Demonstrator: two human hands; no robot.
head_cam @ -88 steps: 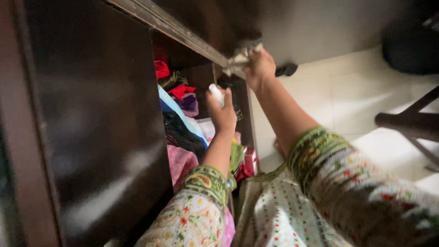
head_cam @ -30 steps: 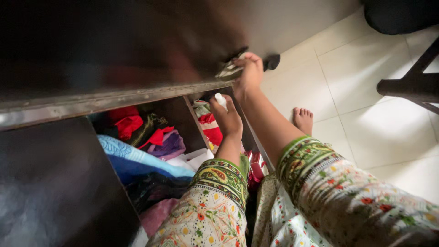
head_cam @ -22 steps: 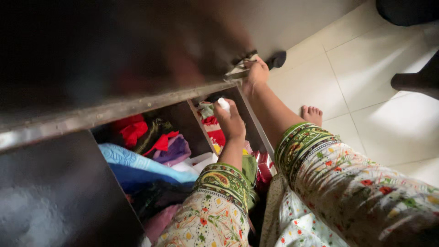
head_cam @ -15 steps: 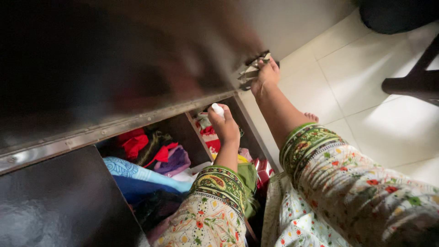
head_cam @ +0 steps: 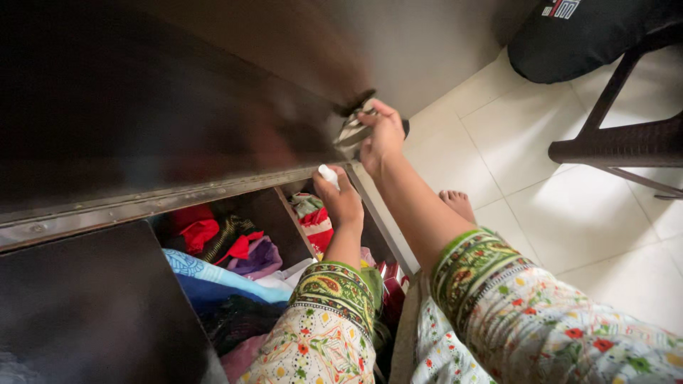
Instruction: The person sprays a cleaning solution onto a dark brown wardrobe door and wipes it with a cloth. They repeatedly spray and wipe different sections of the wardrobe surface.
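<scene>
Head view is looking down past a dark wooden cabinet door that is filling the upper left of the frame. Your right hand is reaching up near the top centre, its fingers closing around a bunch of keys hanging at the door's edge; the keys are blurred, so you cannot tell how they are sitting in the lock. Your left hand is sitting just below and to the left of the right one, well apart from the keys, curling shut around a small white object whose tip is poking out above your fingers. What that object is cannot be told.

Both of your arms are wearing floral sleeves with green embroidered cuffs, running up from the lower centre and lower right of the frame.

Under the door's metal-edged bottom strip, the cabinet is standing open in the lower left, showing folded clothes in red, blue, purple and black, piled against one another. A bare foot is resting on the pale tiled floor right of centre. At the upper right, a dark chair is standing near a black bag.
</scene>
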